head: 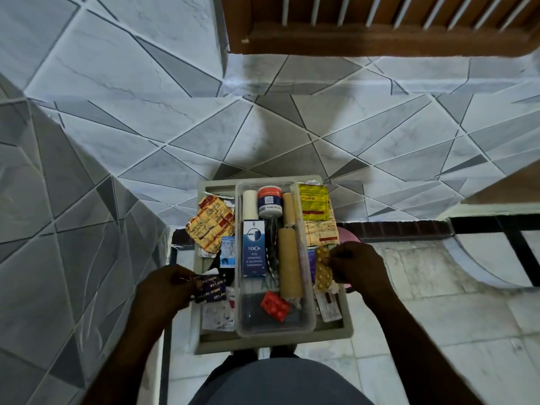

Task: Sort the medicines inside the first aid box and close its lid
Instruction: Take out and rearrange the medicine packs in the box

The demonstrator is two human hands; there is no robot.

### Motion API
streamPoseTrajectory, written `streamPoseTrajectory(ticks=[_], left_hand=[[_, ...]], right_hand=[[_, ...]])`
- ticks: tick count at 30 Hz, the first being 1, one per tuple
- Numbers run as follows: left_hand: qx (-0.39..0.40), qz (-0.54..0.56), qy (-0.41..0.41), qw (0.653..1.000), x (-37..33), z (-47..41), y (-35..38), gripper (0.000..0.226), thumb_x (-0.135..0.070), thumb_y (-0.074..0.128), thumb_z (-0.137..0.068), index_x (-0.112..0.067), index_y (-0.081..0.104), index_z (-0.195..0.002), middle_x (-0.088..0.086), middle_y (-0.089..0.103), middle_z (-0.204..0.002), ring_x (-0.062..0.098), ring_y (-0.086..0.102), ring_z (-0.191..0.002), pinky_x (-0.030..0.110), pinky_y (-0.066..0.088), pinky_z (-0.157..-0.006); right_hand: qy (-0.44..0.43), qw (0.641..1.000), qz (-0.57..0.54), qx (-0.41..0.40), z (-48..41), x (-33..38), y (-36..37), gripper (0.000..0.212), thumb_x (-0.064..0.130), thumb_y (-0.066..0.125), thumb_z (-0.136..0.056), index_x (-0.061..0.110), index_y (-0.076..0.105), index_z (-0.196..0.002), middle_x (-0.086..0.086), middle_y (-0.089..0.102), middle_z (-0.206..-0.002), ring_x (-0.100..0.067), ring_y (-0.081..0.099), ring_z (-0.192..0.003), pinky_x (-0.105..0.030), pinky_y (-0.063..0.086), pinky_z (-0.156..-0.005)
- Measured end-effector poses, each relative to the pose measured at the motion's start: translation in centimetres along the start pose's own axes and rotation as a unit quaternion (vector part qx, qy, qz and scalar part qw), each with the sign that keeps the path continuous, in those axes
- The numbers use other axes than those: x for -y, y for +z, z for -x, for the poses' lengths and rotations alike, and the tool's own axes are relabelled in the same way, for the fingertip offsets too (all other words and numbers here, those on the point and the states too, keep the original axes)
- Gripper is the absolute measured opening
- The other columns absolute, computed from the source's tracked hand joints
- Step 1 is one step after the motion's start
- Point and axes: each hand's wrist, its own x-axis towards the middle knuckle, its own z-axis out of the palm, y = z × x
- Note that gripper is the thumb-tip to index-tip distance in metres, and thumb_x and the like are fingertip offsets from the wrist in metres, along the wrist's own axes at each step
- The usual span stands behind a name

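The grey first aid box (pixel 271 342) lies open below me, with a clear inner tray (pixel 309 320) resting in its middle. My left hand (pixel 166 290) pinches a dark blue blister strip (pixel 211 288) over the box's left side. My right hand (pixel 355 266) holds an orange pill strip (pixel 323 268) over the right side. In the tray lie a blue-white Voigel carton (pixel 254 248), a white jar with a red band (pixel 270 201), tan bandage rolls (pixel 287 260) and a red blister pack (pixel 275 306). Yellow-red crumpled strips (pixel 211 226) fill the left side.
Yellow sachets (pixel 314 201) lie at the box's right rear. Grey patterned tile wall (pixel 87 127) rises on the left and behind. A brown wooden frame (pixel 380 24) hangs above. A pink object (pixel 347 233) shows behind the box. My dark-clothed lap (pixel 277 381) is at the bottom.
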Motion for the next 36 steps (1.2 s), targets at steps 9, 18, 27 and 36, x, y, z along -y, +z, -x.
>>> streamPoseTrajectory(ticks=[9, 18, 27, 36], left_hand=[[-0.003, 0.051, 0.107, 0.993, -5.2, 1.8, -0.2, 0.007, -0.015, 0.069, -0.086, -0.018, 0.072, -0.092, 0.002, 0.072, -0.083, 0.018, 0.071, -0.072, 0.016, 0.056, -0.053], [0.102, -0.018, 0.114, 0.988, -5.6, 1.4, 6.1, 0.007, -0.019, 0.072, -0.083, -0.024, 0.070, -0.088, 0.001, 0.073, -0.088, 0.017, 0.070, -0.081, 0.041, 0.059, -0.081], [0.098, -0.041, 0.139, 0.984, -5.4, -0.6, 8.1, 0.011, -0.014, 0.073, -0.081, -0.016, 0.071, -0.092, 0.007, 0.074, -0.092, 0.024, 0.071, -0.084, 0.046, 0.058, -0.083], [0.071, 0.203, 0.057, 0.975, -6.4, -1.4, 9.3, 0.017, -0.003, 0.068, -0.085, -0.017, 0.062, -0.093, 0.016, 0.069, -0.098, 0.031, 0.070, -0.083, 0.043, 0.060, -0.076]], right_hand=[[-0.121, 0.991, -0.051, -0.031, -0.3, 4.9, 0.4, 0.014, 0.013, 0.074, -0.082, 0.022, 0.067, -0.073, -0.003, 0.075, -0.076, -0.018, 0.074, -0.069, -0.039, 0.062, -0.071], [-0.188, 0.972, 0.129, -0.065, -3.0, 6.5, 4.5, 0.020, 0.032, 0.072, -0.082, 0.019, 0.072, -0.098, -0.002, 0.073, -0.100, -0.020, 0.066, -0.094, -0.034, 0.052, -0.084], [-0.211, 0.973, 0.072, -0.059, -2.7, 4.8, 3.7, 0.009, 0.023, 0.072, -0.084, 0.020, 0.072, -0.093, 0.004, 0.072, -0.095, -0.011, 0.065, -0.090, -0.039, 0.057, -0.082], [-0.190, 0.979, 0.023, -0.076, -3.0, 3.1, 2.2, 0.006, 0.025, 0.066, -0.085, 0.027, 0.069, -0.081, 0.006, 0.070, -0.079, -0.017, 0.068, -0.075, -0.050, 0.057, -0.075]])
